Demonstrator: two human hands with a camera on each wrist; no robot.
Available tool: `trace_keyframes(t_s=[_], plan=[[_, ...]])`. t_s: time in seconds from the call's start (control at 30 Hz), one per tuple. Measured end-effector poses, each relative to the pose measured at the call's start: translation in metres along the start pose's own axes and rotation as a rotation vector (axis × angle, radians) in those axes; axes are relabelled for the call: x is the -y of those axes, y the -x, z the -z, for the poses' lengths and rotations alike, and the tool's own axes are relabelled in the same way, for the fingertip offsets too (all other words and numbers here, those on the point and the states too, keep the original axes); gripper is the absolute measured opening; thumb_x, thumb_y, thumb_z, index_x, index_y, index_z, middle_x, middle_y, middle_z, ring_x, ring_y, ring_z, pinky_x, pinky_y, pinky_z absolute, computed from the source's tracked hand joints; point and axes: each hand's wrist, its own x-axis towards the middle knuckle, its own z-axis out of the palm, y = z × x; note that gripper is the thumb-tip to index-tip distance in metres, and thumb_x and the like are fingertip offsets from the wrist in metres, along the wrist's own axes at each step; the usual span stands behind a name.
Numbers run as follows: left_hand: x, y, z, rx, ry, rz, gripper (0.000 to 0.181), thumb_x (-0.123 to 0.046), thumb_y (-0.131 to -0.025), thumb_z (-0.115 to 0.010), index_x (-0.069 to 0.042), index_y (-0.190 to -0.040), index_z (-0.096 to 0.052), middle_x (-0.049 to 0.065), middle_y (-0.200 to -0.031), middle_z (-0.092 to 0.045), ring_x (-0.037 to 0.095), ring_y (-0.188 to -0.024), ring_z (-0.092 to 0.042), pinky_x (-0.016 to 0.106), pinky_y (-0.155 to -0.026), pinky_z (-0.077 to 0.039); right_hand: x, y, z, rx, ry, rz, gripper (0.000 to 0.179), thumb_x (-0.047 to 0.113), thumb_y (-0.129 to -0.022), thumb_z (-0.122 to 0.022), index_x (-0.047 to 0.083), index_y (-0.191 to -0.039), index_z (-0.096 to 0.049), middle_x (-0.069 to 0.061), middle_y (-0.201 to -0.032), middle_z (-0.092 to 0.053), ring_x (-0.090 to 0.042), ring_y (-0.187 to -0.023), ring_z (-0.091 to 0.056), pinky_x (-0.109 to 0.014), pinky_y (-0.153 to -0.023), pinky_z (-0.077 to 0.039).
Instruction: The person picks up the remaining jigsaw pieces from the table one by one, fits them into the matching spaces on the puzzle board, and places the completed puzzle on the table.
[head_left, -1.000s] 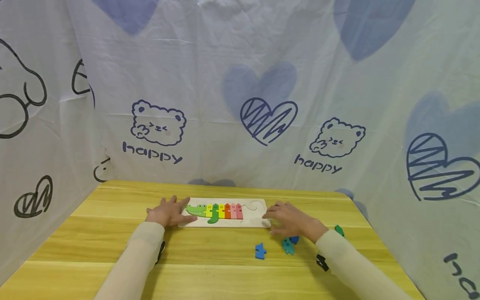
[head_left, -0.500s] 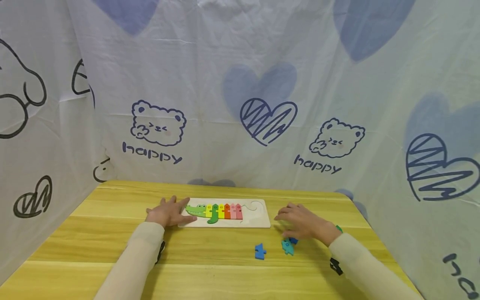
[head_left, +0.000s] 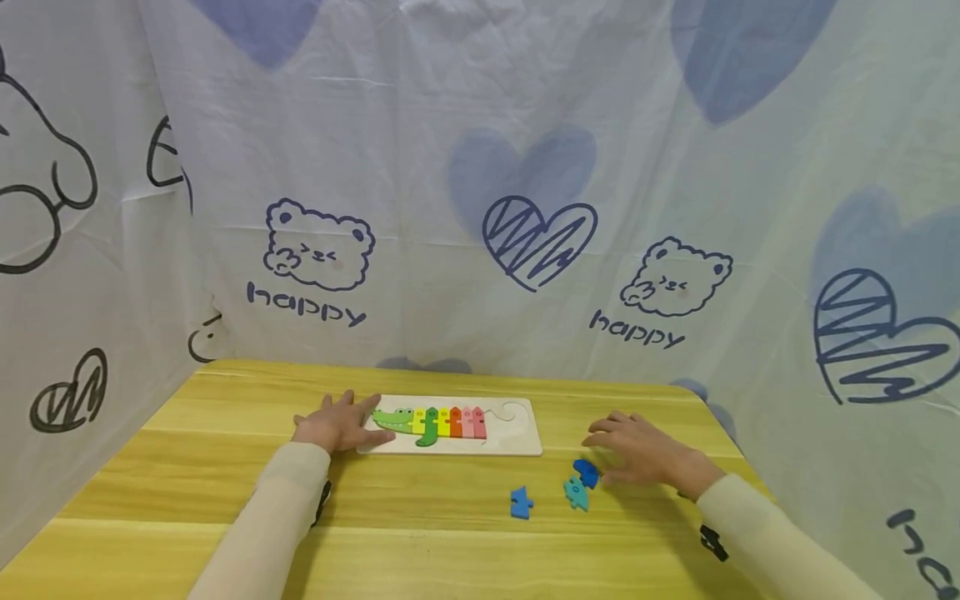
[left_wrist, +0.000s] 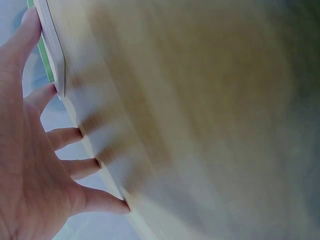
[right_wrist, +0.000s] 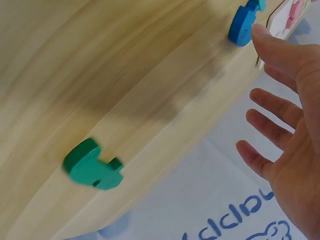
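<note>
A white puzzle board (head_left: pixel 513 433) lies on the table, with a green crocodile head (head_left: pixel 392 421) and yellow, green, orange and pink pieces set in a row from its left side. My left hand (head_left: pixel 337 423) rests spread at the board's left end, thumb and a fingertip touching it. My right hand (head_left: pixel 637 448) hovers right of the board, fingers loosely bent and holding nothing. Beside its thumb lies a dark blue puzzle piece (head_left: pixel 586 473), close to a teal puzzle piece (head_left: pixel 576 493). Farther left is a blue puzzle piece (head_left: pixel 520 503). The right wrist view shows a green puzzle piece (right_wrist: pixel 94 165).
The wooden table (head_left: pixel 420 542) has patterned white cloth (head_left: pixel 420 167) hanging behind it and at both sides. In the head view, the right arm hides the green piece.
My right hand has moved right, away from the board's right end, uncovering the dark blue piece and covering the green one. The left hand stays in place.
</note>
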Motion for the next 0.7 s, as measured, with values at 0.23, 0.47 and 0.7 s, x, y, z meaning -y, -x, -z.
trace_keyframes(t_s=[0.23,0.47,0.7], plan=[[-0.001,0.001,0.001,0.004,0.005,0.006,0.098,-0.081,-0.087,-0.055,-0.025,-0.164,-0.03,0.031,-0.168,-0.021,0.066,-0.15,-0.013,0.096,-0.099,-0.017,-0.009,0.019,-0.001,0.046,0.005,-0.037,0.06,0.034,-0.081,-0.089,0.011,-0.131,-0.068,-0.016,-0.138,-0.064,-0.037,-0.121,-0.058,-0.062,-0.094,-0.053],[-0.002,0.002,0.002,0.004,0.013,0.007,0.097,-0.08,-0.087,-0.056,-0.025,-0.164,-0.03,0.031,-0.168,-0.021,0.066,-0.15,-0.013,0.095,-0.1,-0.016,-0.021,0.034,-0.004,0.059,0.013,-0.084,0.063,0.035,-0.077,-0.091,0.012,-0.131,-0.068,-0.017,-0.139,-0.064,-0.039,-0.122,-0.058,-0.062,-0.095,-0.052],[-0.004,0.004,0.002,0.004,0.008,0.009,0.097,-0.08,-0.088,-0.055,-0.025,-0.164,-0.03,0.031,-0.168,-0.021,0.066,-0.15,-0.013,0.095,-0.1,-0.016,-0.036,0.054,-0.002,0.085,-0.048,-0.157,0.071,0.037,-0.073,-0.093,0.01,-0.133,-0.067,-0.021,-0.141,-0.061,-0.044,-0.123,-0.056,-0.068,-0.093,-0.049]])
